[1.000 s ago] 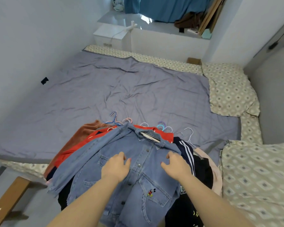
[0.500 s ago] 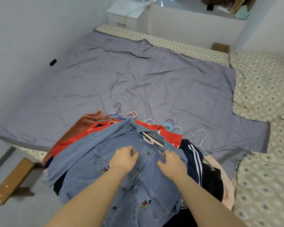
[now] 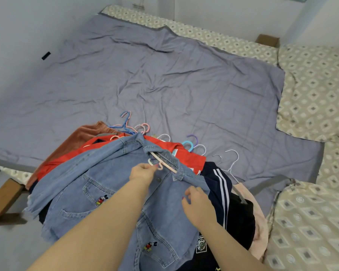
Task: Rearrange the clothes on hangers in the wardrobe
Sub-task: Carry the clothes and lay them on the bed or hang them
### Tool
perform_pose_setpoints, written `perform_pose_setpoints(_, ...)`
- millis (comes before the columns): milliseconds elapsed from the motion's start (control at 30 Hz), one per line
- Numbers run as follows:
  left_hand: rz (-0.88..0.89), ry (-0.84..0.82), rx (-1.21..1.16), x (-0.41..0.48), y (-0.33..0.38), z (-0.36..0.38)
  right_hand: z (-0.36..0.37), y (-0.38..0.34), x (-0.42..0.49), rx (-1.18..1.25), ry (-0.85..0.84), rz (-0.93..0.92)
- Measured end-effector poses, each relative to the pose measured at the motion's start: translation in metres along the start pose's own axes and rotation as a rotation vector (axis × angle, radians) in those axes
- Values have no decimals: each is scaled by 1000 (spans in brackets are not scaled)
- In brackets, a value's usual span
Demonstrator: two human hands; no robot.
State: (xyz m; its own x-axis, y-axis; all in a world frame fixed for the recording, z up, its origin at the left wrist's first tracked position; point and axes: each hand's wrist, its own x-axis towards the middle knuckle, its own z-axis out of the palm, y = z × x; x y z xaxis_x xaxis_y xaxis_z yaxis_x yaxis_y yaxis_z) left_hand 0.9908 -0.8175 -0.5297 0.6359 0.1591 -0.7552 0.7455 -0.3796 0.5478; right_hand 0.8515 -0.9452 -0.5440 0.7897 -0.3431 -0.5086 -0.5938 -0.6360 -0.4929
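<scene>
Grey bedspread, left hand pinching pink hanger half-hidden in denim jacket; right hand, grip unclear

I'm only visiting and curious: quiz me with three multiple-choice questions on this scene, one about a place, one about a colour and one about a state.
1. Where does the pile lie? A floor; B quilt; C drawer.
2. What colour is the garment right under the jacket? A red; B green; C yellow.
3. What is the left hand doing? A hanging idle; B pinching the hanger; C lying flat.

Answers: 1 B, the clothes rest on the grey quilt. 2 A, red cloth shows past the denim collar. 3 B, its fingertips hold the pink hook.
</scene>
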Motion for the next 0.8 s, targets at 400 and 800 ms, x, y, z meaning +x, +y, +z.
perform_pose_setpoints(400,59,-335,-309,-38,-1,-27,12,-18,-2,-62,76,-99)
perform_pose_setpoints(800,281,-318,-465,-109,14,-173,3,-119,-39,-306,20,-393)
